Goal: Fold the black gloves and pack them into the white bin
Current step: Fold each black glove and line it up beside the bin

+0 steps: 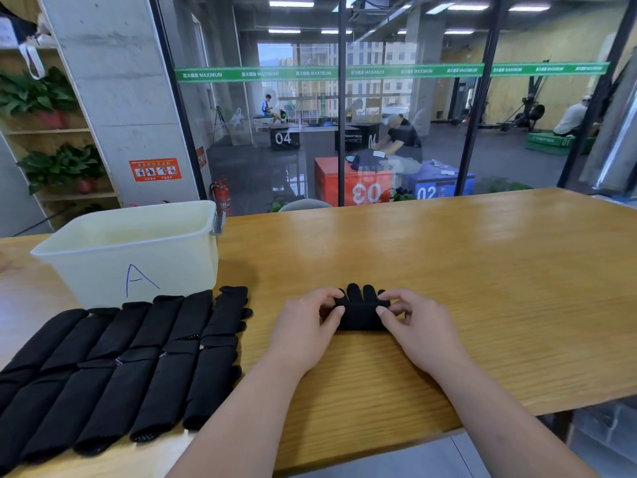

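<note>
A long wooden table (448, 270) runs before us, backed by a glass wall that looks into a gym hall with numbered boxes. On the table's near middle lies the black glove (360, 310) we are working on — its fingertips point away from us toward the glass, so its long axis runs front to back, while the near part is folded or rolled into a thick band lying crosswise, left to right.

Our left hand (306, 320) pinches the band's left end, thumb and curled fingers closed on the fabric. Our right hand (412, 320) does the same at the right end, thumb on the near face and fingers bent over the top. Both hands rest low on the wood, forearms reaching in from the near edge.

To the left, near the table corner, stands the white bin (138, 257), marked with a blue letter A on its near wall; we cannot see down to its bottom. Just in front of it lie the other black gloves (113, 370) — overlapping side by side in two rows, their long axes slanting from near left to far right.
</note>
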